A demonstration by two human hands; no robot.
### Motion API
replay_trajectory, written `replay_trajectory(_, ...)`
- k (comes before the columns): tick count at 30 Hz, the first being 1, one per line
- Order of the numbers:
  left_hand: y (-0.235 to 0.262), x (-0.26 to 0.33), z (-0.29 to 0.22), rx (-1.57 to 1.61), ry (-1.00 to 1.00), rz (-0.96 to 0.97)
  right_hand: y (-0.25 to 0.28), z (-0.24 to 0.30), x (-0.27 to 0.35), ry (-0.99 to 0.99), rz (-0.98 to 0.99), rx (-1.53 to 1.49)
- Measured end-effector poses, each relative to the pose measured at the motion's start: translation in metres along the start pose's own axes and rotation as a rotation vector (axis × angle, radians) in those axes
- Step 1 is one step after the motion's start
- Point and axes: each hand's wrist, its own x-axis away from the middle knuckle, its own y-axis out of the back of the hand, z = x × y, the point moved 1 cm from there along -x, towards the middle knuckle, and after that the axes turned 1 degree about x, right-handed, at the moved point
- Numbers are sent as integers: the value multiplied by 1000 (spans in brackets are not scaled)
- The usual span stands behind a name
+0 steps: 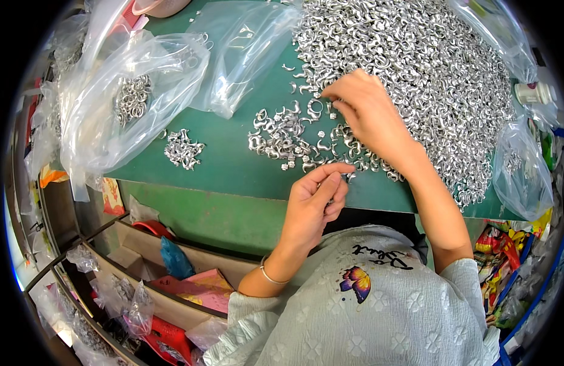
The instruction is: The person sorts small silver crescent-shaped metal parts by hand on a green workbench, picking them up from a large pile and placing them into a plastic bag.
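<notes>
A large heap of small silver metal rings [416,67] covers the right half of a green table [227,158]. My right hand [367,113] reaches into the heap's near edge, fingertips pinching at a ring on the table. My left hand [315,204] hovers at the table's front edge with thumb and forefinger closed on a small silver piece [349,177]. A smaller scatter of rings [282,137] lies between the hands, and a little separate pile [183,149] sits to the left.
Clear plastic bags [129,91] lie at the table's left, one with rings inside; another bag [526,171] hangs at the right edge. A white bottle [535,93] stands far right. Below the table, open cardboard compartments [142,268] hold bags and red items.
</notes>
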Motion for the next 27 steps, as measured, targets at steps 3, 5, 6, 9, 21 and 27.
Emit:
replay_trajectory(3,3,0,2,0,-11,10,9,-3,-1,-35,-18,41)
replay_trajectory(5,3,0,3,8,0,16,4,2,-1,-18,-25,150)
replay_trajectory(6,2,0,3,7,3,13,1,5,-1,-9,-29,203)
replay_trajectory(9,0,1,2,4,6,4,-4,7,-2,-40,37,219)
replay_trajectory(21,4,4,0,-8,-29,-24,18,25,46,-15,221,281)
replay_trajectory(27,3,9,-1,-395,-199,-187,32,35,93,-104,376,289)
